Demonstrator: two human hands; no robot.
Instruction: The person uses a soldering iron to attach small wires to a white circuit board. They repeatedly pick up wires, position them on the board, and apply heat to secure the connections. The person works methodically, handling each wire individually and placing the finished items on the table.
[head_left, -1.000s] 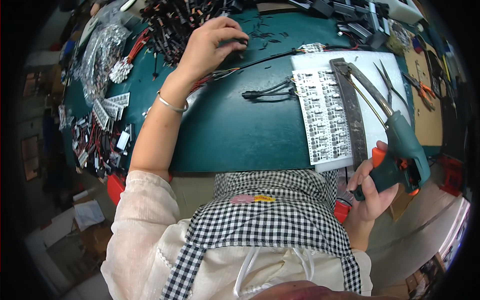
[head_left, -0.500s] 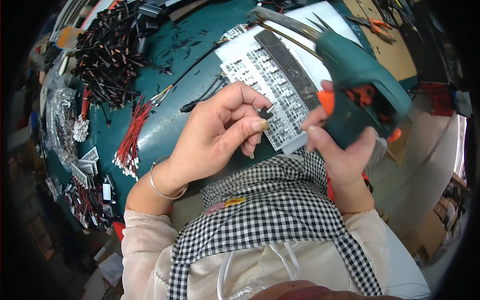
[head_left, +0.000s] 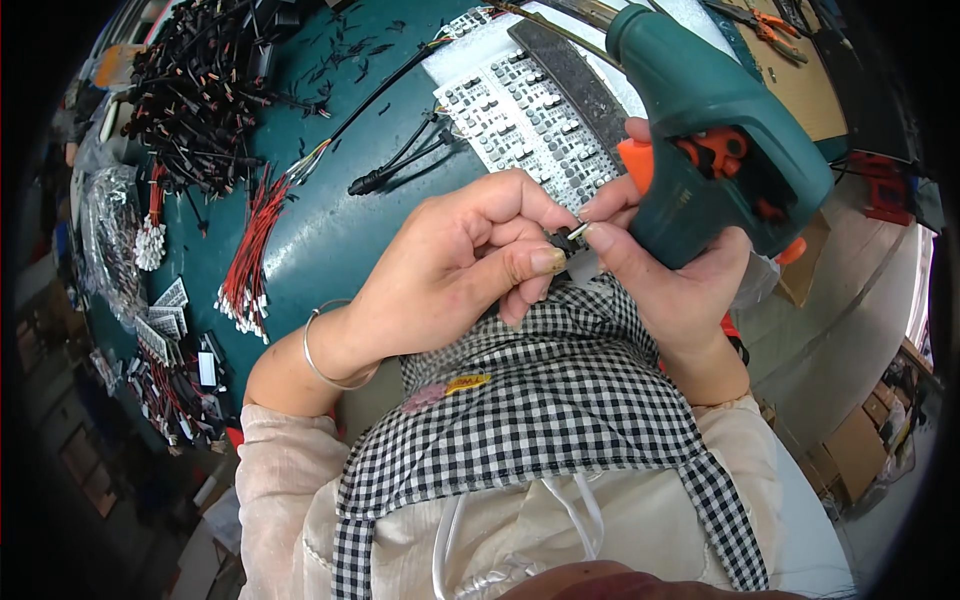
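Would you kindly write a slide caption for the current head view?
Left hand pinches a small black part while the right hand holds a green soldering gun near white circuit boards.

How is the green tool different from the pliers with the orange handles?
Place: the green tool is held up in the right hand, while the pliers lie on the brown board.
Colour: the green tool is mostly dark green, but the pliers have orange handles.
Shape: the green tool has a chunky body, while the pliers are slim.
Both have some orange on them.
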